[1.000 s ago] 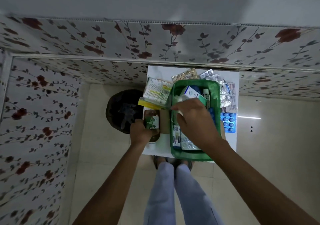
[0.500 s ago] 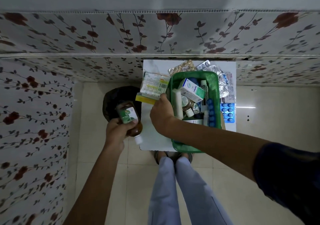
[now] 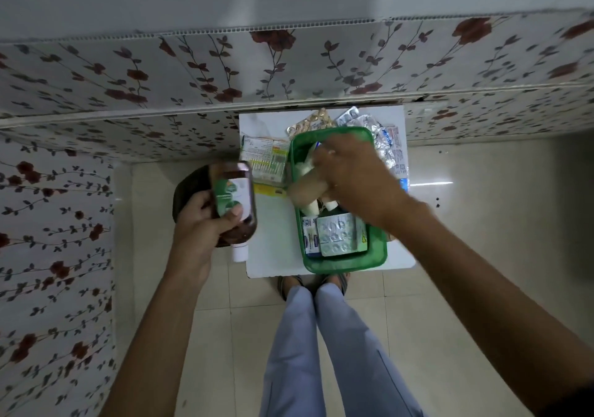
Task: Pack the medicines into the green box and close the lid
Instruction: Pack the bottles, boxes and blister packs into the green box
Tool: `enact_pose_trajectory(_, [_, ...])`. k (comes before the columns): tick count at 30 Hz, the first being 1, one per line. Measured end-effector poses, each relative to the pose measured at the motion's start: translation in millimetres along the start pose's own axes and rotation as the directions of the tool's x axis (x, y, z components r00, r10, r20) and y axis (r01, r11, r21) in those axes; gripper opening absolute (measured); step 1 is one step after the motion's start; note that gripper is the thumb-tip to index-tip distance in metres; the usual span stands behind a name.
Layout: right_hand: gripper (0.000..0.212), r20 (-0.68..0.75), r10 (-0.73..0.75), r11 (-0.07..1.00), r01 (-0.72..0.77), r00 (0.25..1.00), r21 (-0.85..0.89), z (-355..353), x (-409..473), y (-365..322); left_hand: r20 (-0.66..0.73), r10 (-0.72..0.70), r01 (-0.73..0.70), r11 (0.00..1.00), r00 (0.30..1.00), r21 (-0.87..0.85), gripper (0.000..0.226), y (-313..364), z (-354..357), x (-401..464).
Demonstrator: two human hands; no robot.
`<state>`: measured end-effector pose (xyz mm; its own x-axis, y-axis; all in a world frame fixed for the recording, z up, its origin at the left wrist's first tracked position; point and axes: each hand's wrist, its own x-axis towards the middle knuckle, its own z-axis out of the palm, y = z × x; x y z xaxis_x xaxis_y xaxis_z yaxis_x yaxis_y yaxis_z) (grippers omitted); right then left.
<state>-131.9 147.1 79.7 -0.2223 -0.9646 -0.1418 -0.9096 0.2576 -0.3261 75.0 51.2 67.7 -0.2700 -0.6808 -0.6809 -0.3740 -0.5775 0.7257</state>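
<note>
So the person is standing at a small white bench pushed against a floral-papered wall, looking straight down. The left hand is holding a brown syrup bottle with a green and white label, white cap pointing toward the person, just off the bench's left edge and above a dark round bin on the floor. The fingers are wrapping around the bottle, thumb lying across the label.

The right hand is hovering over the far half of the green box, which is sitting open on the right part of the bench. It's blurry, so I can't tell if those fingers are grasping anything or just loose. Right under it there's a pale beige bottle and a couple of white caps poking out.

Inside the box's near end, a silver blister strip is lying on top of flat cartons. Still out on the bench: a printed leaflet pack left of the box, with a yellow strip just below it, and more blister packs piled behind and to the right of the box.
</note>
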Motion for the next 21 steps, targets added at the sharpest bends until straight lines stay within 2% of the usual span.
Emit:
enact_pose_trajectory(1, [0.045,-0.028,0.151,0.988,-0.149,0.988,0.051,-9.8,-15.5,18.4,0.041,0.024,-0.026,0.998,0.999,0.059,0.034,2.4,11.4,-3.6])
enact_pose_trajectory(3, [0.051,-0.081,0.395,0.913,-0.382,0.915,0.142,-26.3,-49.6,47.7,0.152,0.07,-0.099,0.977,0.986,0.188,0.037,3.5,39.2,-9.1])
enact_pose_trajectory(5, [0.051,-0.173,0.561,0.823,-0.521,0.81,0.227,-38.1,-78.1,63.4,0.301,0.132,-0.253,0.875,0.944,0.411,0.038,-2.7,71.3,-10.7])
enact_pose_trajectory(6, [0.051,-0.196,0.624,0.776,-0.571,0.756,0.268,-41.1,-88.6,65.6,0.376,0.165,-0.364,0.748,0.912,0.554,0.037,-6.6,88.9,-11.6])
enact_pose_trajectory(7, [0.051,-0.197,0.664,0.741,-0.599,0.721,0.302,-41.5,-96.7,65.3,0.444,0.188,-0.464,0.577,0.876,0.672,0.036,-10.7,104.2,-12.2])
enact_pose_trajectory(9, [0.051,-0.178,0.697,0.704,-0.615,0.695,0.355,-38.0,-109.4,64.2,0.561,0.163,-0.584,0.261,0.811,0.768,0.032,-20.1,132.3,-12.6])
enact_pose_trajectory(11, [0.05,-0.164,0.692,0.697,-0.591,0.703,0.406,-32.2,-115.0,60.5,0.603,0.075,-0.607,0.078,0.794,0.791,0.026,-25.7,149.0,-11.8])
enact_pose_trajectory(12, [0.05,-0.159,0.686,0.698,-0.579,0.71,0.422,-28.5,-115.7,57.9,0.601,0.042,-0.603,0.043,0.798,0.797,0.022,-27.8,152.2,-9.7])
enact_pose_trajectory(15, [0.052,-0.129,0.66,0.707,-0.554,0.74,0.439,-19.8,-112.3,50.7,0.61,-0.01,-0.609,0.033,0.793,0.792,0.021,-35.1,155.8,0.0])
enact_pose_trajectory(17, [0.053,-0.091,0.641,0.711,-0.545,0.762,0.445,-15.6,-106.7,43.6,0.606,-0.068,-0.595,0.125,0.793,0.794,0.018,-39.0,154.9,7.7])
enact_pose_trajectory(19, [0.052,-0.063,0.638,0.701,-0.545,0.768,0.459,-13.2,-99.7,36.6,0.554,-0.132,-0.519,0.229,0.822,0.824,0.008,-42.8,154.4,15.9])
enact_pose_trajectory(21, [0.051,-0.046,0.649,0.675,-0.547,0.759,0.495,-13.3,-94.9,30.5,0.481,-0.158,-0.404,0.355,0.863,0.843,0.017,-45.8,153.2,15.6])
